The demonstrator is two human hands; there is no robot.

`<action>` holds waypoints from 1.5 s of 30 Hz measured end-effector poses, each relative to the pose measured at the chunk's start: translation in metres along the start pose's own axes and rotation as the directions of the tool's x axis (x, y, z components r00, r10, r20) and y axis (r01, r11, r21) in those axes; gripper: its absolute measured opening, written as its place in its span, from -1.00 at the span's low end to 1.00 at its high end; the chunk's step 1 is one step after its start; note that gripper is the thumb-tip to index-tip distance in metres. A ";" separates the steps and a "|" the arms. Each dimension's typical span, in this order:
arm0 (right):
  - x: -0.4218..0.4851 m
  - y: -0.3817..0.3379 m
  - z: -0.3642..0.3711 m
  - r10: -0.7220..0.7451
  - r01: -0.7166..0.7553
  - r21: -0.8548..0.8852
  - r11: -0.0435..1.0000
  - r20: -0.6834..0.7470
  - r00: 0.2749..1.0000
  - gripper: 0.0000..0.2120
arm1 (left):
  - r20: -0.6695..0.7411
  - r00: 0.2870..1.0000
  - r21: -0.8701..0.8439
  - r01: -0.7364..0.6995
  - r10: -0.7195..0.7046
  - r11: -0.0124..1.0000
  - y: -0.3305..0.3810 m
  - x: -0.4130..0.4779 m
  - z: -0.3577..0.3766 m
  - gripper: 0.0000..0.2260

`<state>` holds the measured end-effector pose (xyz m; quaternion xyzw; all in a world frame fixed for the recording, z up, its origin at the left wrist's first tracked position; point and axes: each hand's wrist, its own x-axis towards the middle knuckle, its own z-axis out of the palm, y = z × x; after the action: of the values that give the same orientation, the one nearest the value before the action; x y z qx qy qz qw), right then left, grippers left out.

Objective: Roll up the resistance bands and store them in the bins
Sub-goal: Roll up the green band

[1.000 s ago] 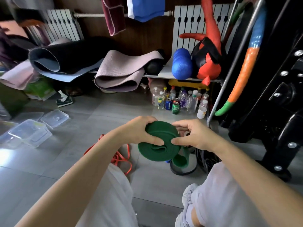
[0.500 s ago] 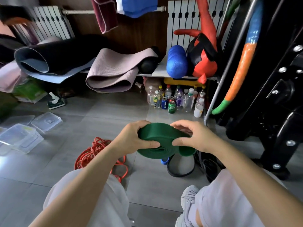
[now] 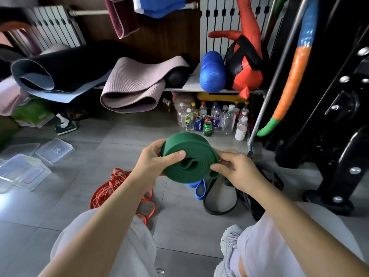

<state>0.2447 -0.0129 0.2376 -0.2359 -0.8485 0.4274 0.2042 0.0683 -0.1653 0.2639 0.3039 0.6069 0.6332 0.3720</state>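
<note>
Head view: at frame centre, a coiled green band [image 3: 189, 159] is gripped at its left rim by the left hand [image 3: 152, 165] and pinched at its right edge by the right hand [image 3: 238, 170]. The rubber is judged light, springy and apt to uncoil. It is best squeezed across the coil when carried to the bins [image 3: 38, 173] at left.
</note>
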 end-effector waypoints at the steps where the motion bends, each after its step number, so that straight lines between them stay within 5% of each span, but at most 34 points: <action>1: 0.000 -0.001 0.001 -0.006 0.006 0.020 1.000 0.010 1.000 -0.63 | -0.015 1.000 -0.018 0.012 -0.012 1.000 0.001 0.000 0.000 -0.44; 3: 0.002 -0.005 0.004 0.044 -0.045 0.113 0.993 0.008 0.999 -0.66 | -0.035 0.999 -0.038 0.037 -0.038 0.999 0.002 0.001 0.001 -0.48; 5: 0.008 -0.014 0.005 0.144 -0.136 0.180 0.974 -0.032 0.989 -0.50 | -0.053 0.996 -0.050 0.070 -0.073 0.996 0.007 0.001 0.004 -0.51; 14: 0.086 -0.056 0.013 0.037 -0.074 -0.233 0.970 -0.161 0.986 -0.52 | -0.211 0.965 -0.046 0.150 -0.157 0.988 0.044 0.040 -0.007 -0.55; 20: 0.149 0.019 0.060 0.318 -0.317 -0.147 0.937 -0.017 0.948 -0.61 | -0.275 0.914 -0.172 0.259 -0.299 0.950 -0.030 0.094 -0.039 -0.21; 27: 0.210 0.174 0.146 0.634 -0.632 -0.040 0.774 0.044 0.772 -0.67 | -0.322 0.776 -0.160 0.520 -0.542 0.839 -0.192 0.152 -0.080 -0.72; 31: 0.230 0.249 0.183 0.737 -0.735 -0.055 0.675 0.063 0.672 -0.62 | -0.245 0.766 0.227 0.641 -0.594 0.733 -0.270 0.177 -0.076 -0.95; 33: 0.234 0.283 0.192 0.767 -0.767 -0.039 0.641 0.060 0.638 -0.60 | -0.123 0.804 0.532 0.548 -0.581 0.646 -0.307 0.186 -0.060 -0.87; 36: 0.228 0.330 0.199 0.813 -0.814 0.047 0.578 0.056 0.580 -0.59 | 0.122 0.822 0.877 0.173 -0.556 0.448 -0.360 0.191 -0.025 -0.68; 40: 0.213 0.372 0.207 0.857 -0.854 0.151 0.499 0.061 0.512 -0.58 | 0.297 0.751 0.951 -0.178 -0.590 0.252 -0.408 0.193 0.010 -0.56; 45: 0.206 0.392 0.215 0.868 -0.857 0.224 0.464 0.077 0.491 -0.60 | 0.260 0.827 0.965 -0.203 -0.499 0.165 -0.426 0.197 0.000 -0.63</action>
<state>0.0490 0.1755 -0.1731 -0.6157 -0.5521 0.5622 0.0069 0.0058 -0.0056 -0.1733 0.5649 0.7649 -0.0584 0.3038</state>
